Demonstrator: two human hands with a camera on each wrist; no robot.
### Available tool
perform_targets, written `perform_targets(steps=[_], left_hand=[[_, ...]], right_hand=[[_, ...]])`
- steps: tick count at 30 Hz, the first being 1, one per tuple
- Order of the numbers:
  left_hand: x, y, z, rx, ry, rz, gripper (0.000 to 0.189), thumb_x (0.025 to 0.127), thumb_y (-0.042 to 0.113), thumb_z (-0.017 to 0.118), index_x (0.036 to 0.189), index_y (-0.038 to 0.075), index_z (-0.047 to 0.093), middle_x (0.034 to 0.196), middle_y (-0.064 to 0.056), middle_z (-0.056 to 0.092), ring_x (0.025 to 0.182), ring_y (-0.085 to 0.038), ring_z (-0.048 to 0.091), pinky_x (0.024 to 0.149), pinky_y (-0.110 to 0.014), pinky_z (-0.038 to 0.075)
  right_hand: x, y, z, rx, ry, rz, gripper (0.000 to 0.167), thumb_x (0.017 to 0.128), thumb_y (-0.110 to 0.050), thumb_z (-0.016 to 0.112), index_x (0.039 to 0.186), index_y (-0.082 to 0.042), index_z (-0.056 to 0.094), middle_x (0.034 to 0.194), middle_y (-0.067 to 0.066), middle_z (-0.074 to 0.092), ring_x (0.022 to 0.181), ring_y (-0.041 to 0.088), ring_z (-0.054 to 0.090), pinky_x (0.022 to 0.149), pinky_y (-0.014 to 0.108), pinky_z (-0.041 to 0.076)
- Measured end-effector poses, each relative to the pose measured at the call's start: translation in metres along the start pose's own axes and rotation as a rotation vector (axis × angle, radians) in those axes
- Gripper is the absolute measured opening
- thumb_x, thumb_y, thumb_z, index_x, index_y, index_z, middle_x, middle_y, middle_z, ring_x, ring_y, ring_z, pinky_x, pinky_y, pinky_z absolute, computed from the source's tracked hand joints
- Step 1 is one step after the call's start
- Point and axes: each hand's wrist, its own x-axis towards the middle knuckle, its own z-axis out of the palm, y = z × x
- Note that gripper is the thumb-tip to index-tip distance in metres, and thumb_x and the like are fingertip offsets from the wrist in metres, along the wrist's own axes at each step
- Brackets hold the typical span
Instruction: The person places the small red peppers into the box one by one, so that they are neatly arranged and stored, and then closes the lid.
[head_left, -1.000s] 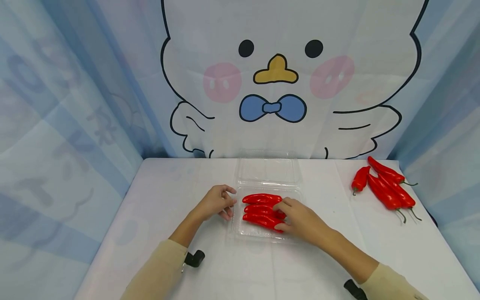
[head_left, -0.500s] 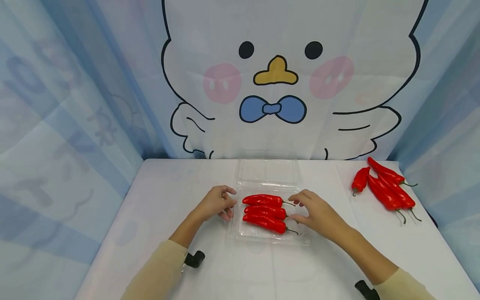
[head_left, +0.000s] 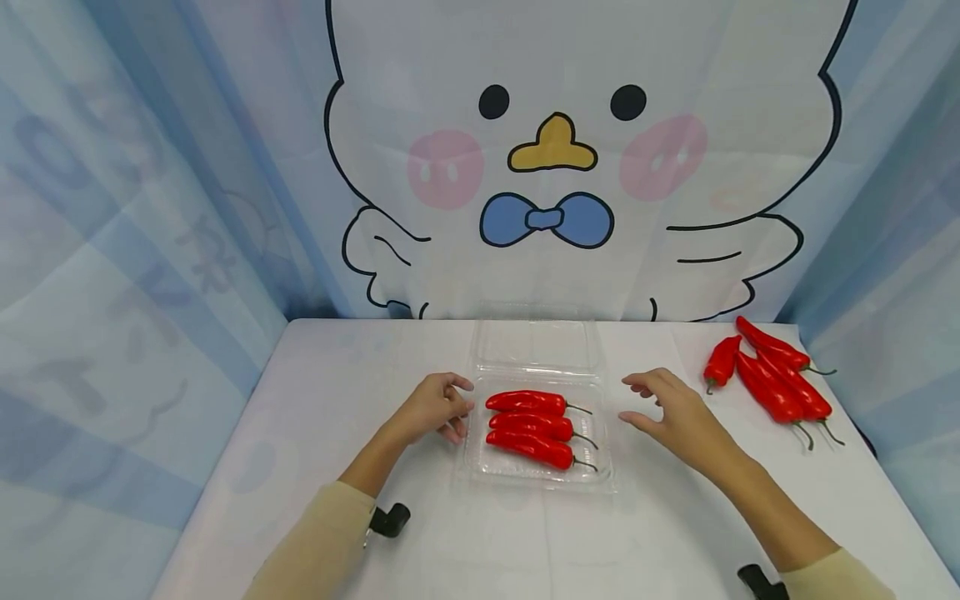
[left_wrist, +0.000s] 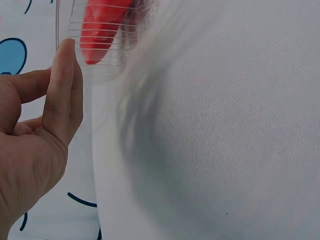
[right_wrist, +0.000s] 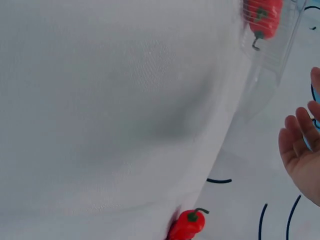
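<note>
Three red chili peppers [head_left: 531, 427] lie side by side in a clear plastic clamshell box [head_left: 517, 478], stems toward the right. Its lid [head_left: 537, 343] is folded back, away from the person. At the box's left edge is the left hand [head_left: 435, 408], fingers relaxed and holding nothing; in the left wrist view its fingertips [left_wrist: 66, 50] come up against the clear wall. To the right of the box the right hand [head_left: 678, 421] hovers apart from it, thumb and fingers spread with nothing between them. The right wrist view shows that hand [right_wrist: 302, 150] at its edge.
Several more red peppers [head_left: 780, 383] lie in a loose pile at the table's far right corner. White cloth covers the table [head_left: 480, 550]. A printed curtain [head_left: 555, 267] hangs right behind the table's back edge.
The right hand has let go of the peppers in the box and moved off to the right, its fingers spreading. The left hand has stayed in place beside the box.
</note>
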Motion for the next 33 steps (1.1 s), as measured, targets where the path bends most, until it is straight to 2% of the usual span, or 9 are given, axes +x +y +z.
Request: perform_targets(steps=[5, 10, 16, 21, 28, 33], left_hand=[[0.000, -0.001, -0.001, -0.007, -0.007, 0.005, 0.036, 0.098, 0.006, 0.068, 0.132, -0.001, 0.057, 0.088, -0.019, 0.067, 0.056, -0.019, 0.068, 0.055, -0.031, 0.063], [-0.001, -0.001, 0.000, -0.012, -0.012, 0.007, 0.037, 0.098, 0.006, 0.068, 0.133, -0.002, 0.057, 0.088, -0.019, 0.067, 0.056, -0.019, 0.068, 0.055, -0.031, 0.063], [-0.001, -0.001, -0.001, -0.011, -0.013, 0.010, 0.037, 0.098, 0.006, 0.068, 0.133, -0.002, 0.057, 0.087, -0.018, 0.067, 0.057, -0.019, 0.068, 0.055, -0.031, 0.063], [0.000, -0.002, -0.001, -0.013, -0.017, 0.009, 0.037, 0.098, 0.007, 0.069, 0.133, -0.001, 0.057, 0.087, -0.018, 0.067, 0.057, -0.019, 0.069, 0.055, -0.031, 0.063], [0.001, -0.002, -0.001, -0.010, -0.015, 0.005, 0.037, 0.098, 0.007, 0.069, 0.132, -0.001, 0.057, 0.086, -0.017, 0.067, 0.057, -0.019, 0.069, 0.055, -0.031, 0.063], [0.000, -0.001, -0.001, -0.010, -0.014, 0.001, 0.037, 0.098, 0.007, 0.069, 0.133, -0.001, 0.057, 0.087, -0.017, 0.067, 0.057, -0.019, 0.069, 0.055, -0.032, 0.063]], right_hand=[[0.000, 0.016, -0.010, -0.021, 0.060, 0.026, 0.059, 0.082, -0.018, 0.088, 0.132, -0.004, 0.061, 0.121, 0.018, 0.065, 0.104, 0.035, 0.066, 0.082, 0.054, 0.064], [0.000, 0.035, -0.021, -0.004, 0.086, 0.135, 0.064, 0.084, -0.020, 0.087, 0.138, -0.002, 0.057, 0.128, 0.025, 0.061, 0.109, 0.043, 0.062, 0.084, 0.060, 0.062], [0.006, 0.060, -0.029, 0.004, 0.084, 0.270, 0.074, 0.085, -0.023, 0.085, 0.147, -0.001, 0.050, 0.135, 0.030, 0.055, 0.120, 0.050, 0.055, 0.088, 0.066, 0.057], [0.009, 0.078, -0.036, 0.001, 0.075, 0.342, 0.080, 0.087, -0.022, 0.083, 0.151, 0.003, 0.043, 0.146, 0.036, 0.044, 0.135, 0.059, 0.040, 0.089, 0.074, 0.050], [0.012, 0.095, -0.042, 0.013, 0.049, 0.445, 0.076, 0.094, -0.022, 0.075, 0.153, 0.006, 0.036, 0.147, 0.039, 0.039, 0.130, 0.058, 0.039, 0.089, 0.074, 0.052], [0.017, 0.106, -0.045, 0.024, 0.017, 0.521, 0.076, 0.099, -0.027, 0.068, 0.156, 0.007, 0.030, 0.149, 0.040, 0.035, 0.131, 0.058, 0.036, 0.088, 0.074, 0.052]])
